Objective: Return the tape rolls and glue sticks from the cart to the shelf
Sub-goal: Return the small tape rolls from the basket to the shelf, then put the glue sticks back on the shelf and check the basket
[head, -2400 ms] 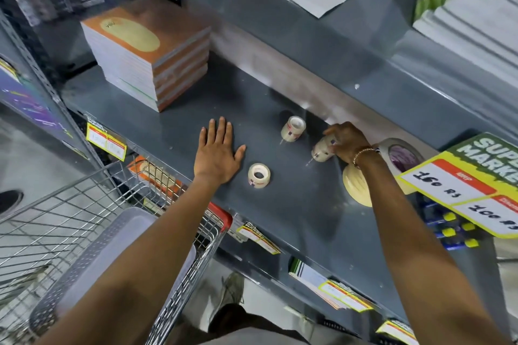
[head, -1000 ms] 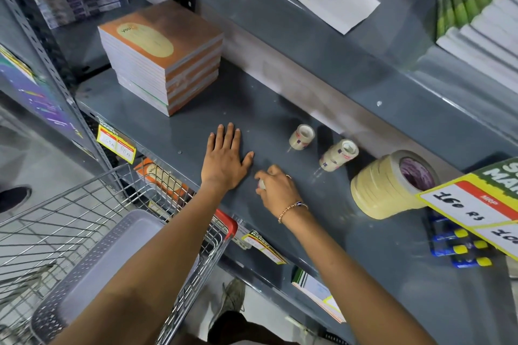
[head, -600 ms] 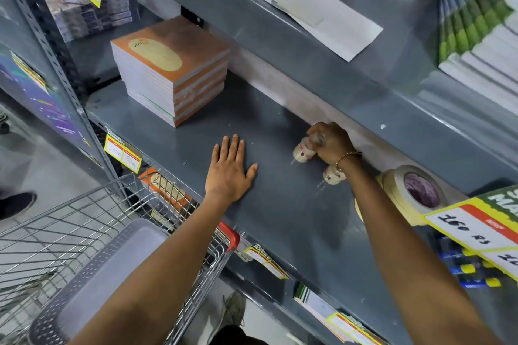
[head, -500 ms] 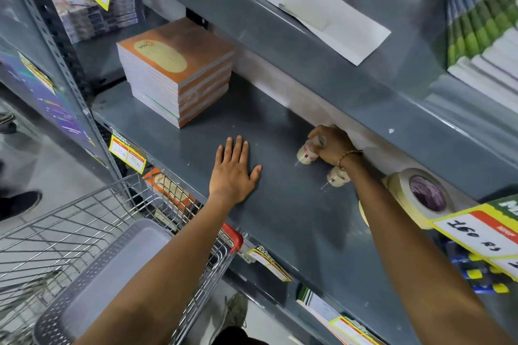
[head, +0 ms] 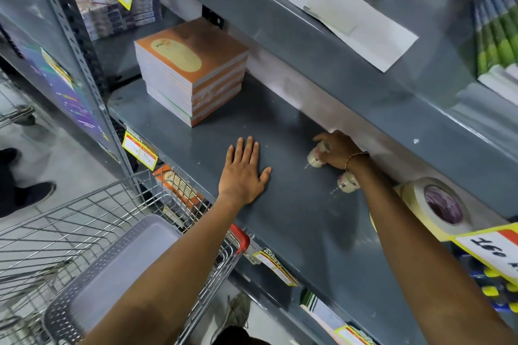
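Hands: left [head: 244, 173] flat, open on shelf [head: 294, 221]; right [head: 337, 150] grips tape stack [head: 316, 157], axis pointing front-left.

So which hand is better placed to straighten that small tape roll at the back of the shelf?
Right. The right hand is already on the small tape roll, fingers wrapped over it at the back of the shelf. The left hand lies flat, palm down, nearer the front edge, apart from the roll.

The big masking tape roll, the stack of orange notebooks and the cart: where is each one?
big masking tape roll [head: 420, 199]: head view, on its cream outer band.
stack of orange notebooks [head: 193, 47]: head view, on the top cover.
cart [head: 84, 204]: head view, on its wire rim.
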